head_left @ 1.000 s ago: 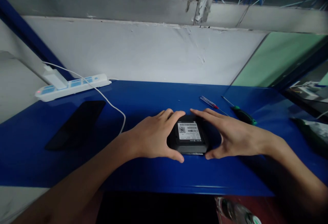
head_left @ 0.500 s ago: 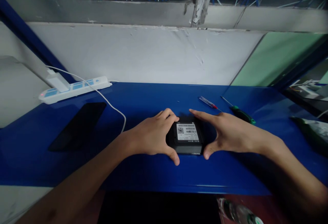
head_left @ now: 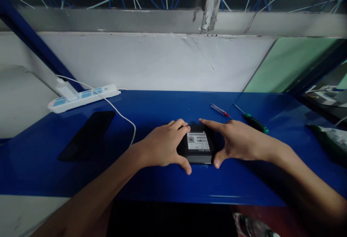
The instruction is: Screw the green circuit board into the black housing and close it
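A black box-shaped device point(head_left: 199, 158) with a white printed label point(head_left: 198, 141) lies flat on the blue table. Along its left edge is my left hand point(head_left: 165, 144), its fingertips at the far left corner and its thumb stretched out at the near left corner. It looks to be touching the device without gripping it. On the other side my right hand point(head_left: 234, 139) has thumb and forefinger spread wide. A gap shows between its palm and the device, while the thumb lies close to the near right corner. The other right fingers are mostly hidden.
Behind my right hand lie a clear-handled screwdriver point(head_left: 219, 109) and a green-and-black screwdriver point(head_left: 255, 122). At left are a dark phone-like slab point(head_left: 88, 135), a white power strip point(head_left: 86, 96) and a loose white cable point(head_left: 120, 114). A wall point(head_left: 162, 63) closes off the back.
The camera view has shifted slightly. My right hand has come a little nearer to the device's right side. My left hand stays at the left side, and the device has not visibly moved.
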### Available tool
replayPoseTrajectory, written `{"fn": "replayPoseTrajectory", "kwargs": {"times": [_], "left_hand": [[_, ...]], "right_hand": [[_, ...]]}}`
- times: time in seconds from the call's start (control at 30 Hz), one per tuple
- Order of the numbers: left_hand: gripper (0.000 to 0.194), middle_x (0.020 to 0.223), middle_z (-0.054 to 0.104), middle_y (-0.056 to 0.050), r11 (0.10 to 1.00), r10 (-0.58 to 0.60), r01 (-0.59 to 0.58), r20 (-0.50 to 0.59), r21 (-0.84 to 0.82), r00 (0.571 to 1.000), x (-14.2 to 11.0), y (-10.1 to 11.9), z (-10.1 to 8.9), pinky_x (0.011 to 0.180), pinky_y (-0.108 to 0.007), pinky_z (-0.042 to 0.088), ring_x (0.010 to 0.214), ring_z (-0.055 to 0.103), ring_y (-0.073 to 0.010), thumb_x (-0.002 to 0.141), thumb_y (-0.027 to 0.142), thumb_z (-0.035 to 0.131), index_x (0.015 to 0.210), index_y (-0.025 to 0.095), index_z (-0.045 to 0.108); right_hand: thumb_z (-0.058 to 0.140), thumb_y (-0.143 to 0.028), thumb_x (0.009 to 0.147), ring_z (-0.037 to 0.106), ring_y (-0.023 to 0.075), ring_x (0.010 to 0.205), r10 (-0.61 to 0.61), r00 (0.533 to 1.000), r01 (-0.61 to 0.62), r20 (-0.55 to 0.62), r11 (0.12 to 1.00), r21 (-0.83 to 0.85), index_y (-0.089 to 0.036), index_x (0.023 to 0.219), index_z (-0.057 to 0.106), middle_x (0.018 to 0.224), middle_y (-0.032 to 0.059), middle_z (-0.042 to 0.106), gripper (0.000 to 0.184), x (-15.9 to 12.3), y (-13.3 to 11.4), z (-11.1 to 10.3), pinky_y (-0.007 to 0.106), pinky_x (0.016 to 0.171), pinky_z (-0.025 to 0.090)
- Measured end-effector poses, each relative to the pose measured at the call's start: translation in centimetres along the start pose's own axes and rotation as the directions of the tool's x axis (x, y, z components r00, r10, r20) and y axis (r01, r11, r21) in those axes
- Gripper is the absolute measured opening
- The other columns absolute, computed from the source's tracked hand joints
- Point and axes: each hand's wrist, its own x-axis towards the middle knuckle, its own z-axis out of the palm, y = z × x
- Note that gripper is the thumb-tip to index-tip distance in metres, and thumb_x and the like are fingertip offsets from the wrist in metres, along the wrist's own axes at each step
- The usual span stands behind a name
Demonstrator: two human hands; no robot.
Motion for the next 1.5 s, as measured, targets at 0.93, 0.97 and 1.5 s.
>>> {"fn": "replayPoseTrajectory", "kwargs": {"times": [0.93, 0.97, 1.5], "left_hand": [[0.086, 0.154, 0.038, -0.017, 0.998, 0.013, -0.023, -0.167, -0.060, 0.986, -1.9, 0.8, 2.7, 0.112, -0.059, 0.035, 0.139, 0.039, -0.0409, 0.077, 0.065, 0.072, 0.144, 0.018, 0.043], [0.088, 0.155, 0.037, -0.017, 0.998, 0.012, -0.023, -0.165, -0.065, 0.986, -1.9, 0.7, 2.8, 0.113, -0.059, 0.035, 0.140, 0.037, -0.0404, 0.077, 0.066, 0.071, 0.145, 0.018, 0.042], [0.089, 0.160, 0.030, -0.018, 0.996, -0.011, -0.001, -0.128, -0.087, 0.992, -1.8, 0.9, 2.8, 0.115, -0.059, 0.035, 0.145, 0.032, -0.0394, 0.076, 0.061, 0.074, 0.146, 0.018, 0.039]], "right_hand": [[0.051, -0.037, 0.095, 0.069, 0.0201, 0.076, 0.143, 0.677, -0.029, -0.722, 0.985, 0.168, -0.017, 0.142, 0.049, 0.106, 0.0110, 0.067, 0.052, 4.7, 7.4, -0.4, 0.041, 0.082, 0.056], [0.053, -0.038, 0.094, 0.070, 0.0189, 0.074, 0.171, 0.641, 0.020, -0.749, 0.971, 0.239, -0.018, 0.143, 0.048, 0.105, 0.0100, 0.067, 0.053, 4.3, 7.2, -0.5, 0.040, 0.081, 0.057], [0.062, -0.046, 0.090, 0.073, 0.0213, 0.081, 0.361, 0.582, 0.223, -0.728, 0.791, 0.570, -0.021, 0.132, 0.054, 0.099, 0.0069, 0.068, 0.050, 3.5, 5.3, 2.4, 0.042, 0.082, 0.061]]}}
